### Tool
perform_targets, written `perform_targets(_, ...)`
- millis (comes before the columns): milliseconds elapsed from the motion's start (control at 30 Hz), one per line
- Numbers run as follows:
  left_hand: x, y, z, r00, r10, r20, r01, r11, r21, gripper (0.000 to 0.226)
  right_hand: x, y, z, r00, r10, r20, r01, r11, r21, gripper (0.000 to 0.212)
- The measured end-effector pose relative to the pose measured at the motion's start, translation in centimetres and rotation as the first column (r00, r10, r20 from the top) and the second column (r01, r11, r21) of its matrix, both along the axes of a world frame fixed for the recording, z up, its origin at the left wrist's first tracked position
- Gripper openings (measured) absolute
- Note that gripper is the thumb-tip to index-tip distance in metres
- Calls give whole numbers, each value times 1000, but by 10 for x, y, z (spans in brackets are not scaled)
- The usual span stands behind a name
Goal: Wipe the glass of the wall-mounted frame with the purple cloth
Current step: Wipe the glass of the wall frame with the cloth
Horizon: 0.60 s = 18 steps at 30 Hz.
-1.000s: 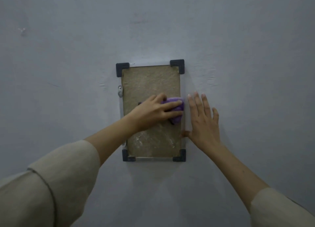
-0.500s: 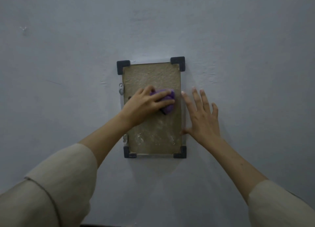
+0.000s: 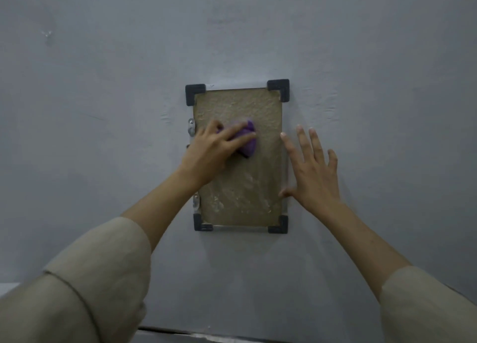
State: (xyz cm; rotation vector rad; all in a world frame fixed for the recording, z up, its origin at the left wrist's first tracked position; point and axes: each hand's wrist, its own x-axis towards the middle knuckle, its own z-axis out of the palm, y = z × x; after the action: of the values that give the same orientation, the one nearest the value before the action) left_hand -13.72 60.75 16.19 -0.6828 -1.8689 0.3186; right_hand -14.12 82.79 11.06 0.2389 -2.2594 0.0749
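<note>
- Pressing the purple cloth (image 3: 248,142) against the glass (image 3: 245,182) of the frame (image 3: 278,88), I have it bunched under my left hand (image 3: 214,153), with my fingers (image 3: 238,138) laid over it and lightly curled round the wad.
- The cloth sits in the upper half of the glass, nearer the frame's left edge than its right, and only its right part shows past my fingertips.
- The frame hangs upright on the wall (image 3: 374,84), a tall rectangle with a dark plastic corner piece at each of its four corners and a brownish, rough-looking sheet behind the glass.
- The lower part of the glass shows pale smears and specks.
- Small metal clips (image 3: 191,130) sit along the frame's left edge, one pair beside my left hand and another lower down near the bottom left corner.
- My right hand (image 3: 313,177) lies flat on the wall just beside the frame's right edge, fingers straight and spread, holding nothing; its thumb touches that edge low down.
- Both my forearms reach up to the frame from below, bare to loose beige sleeves (image 3: 85,291).
- Below the frame, at the bottom of the view, a dark line crosses the wall.
</note>
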Motion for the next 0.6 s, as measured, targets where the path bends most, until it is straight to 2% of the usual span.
perform_targets(67, 2, -1, -6, 999, 37, 17, -39, 974, 225, 55, 1, -1, 0, 1000, -3, 9, 3, 1000, -6, 128)
perform_targets(100, 3, 0, -13, 999, 36, 24, -41, 970, 239, 54, 1, -1, 0, 1000, -4, 13, 4, 1000, -5, 128)
perform_targets(133, 4, 2, -20, 999, 24, 28, -29, 982, 188, 53, 1, -2, 0, 1000, -4, 14, 4, 1000, -3, 128)
perform_targets(200, 4, 3, -35, 999, -6, 52, 8, 999, -38, 55, 0, -3, 2, 1000, -9, 20, 9, 1000, 3, 129)
perform_targets(267, 4, -2, -38, 998, -14, 64, 27, 978, -208, 59, -2, -4, 2, 1000, -14, 26, 14, 1000, 4, 129)
perform_targets(400, 0, -11, -24, 999, -5, 43, 12, 985, -173, 58, -6, -3, 3, 1000, -13, 26, 13, 1000, -5, 130)
perform_targets(600, -4, -7, -35, 999, 45, -2, -44, 993, -108, 53, -7, -4, 4, 1000, -25, 8, 25, 1000, -1, 130)
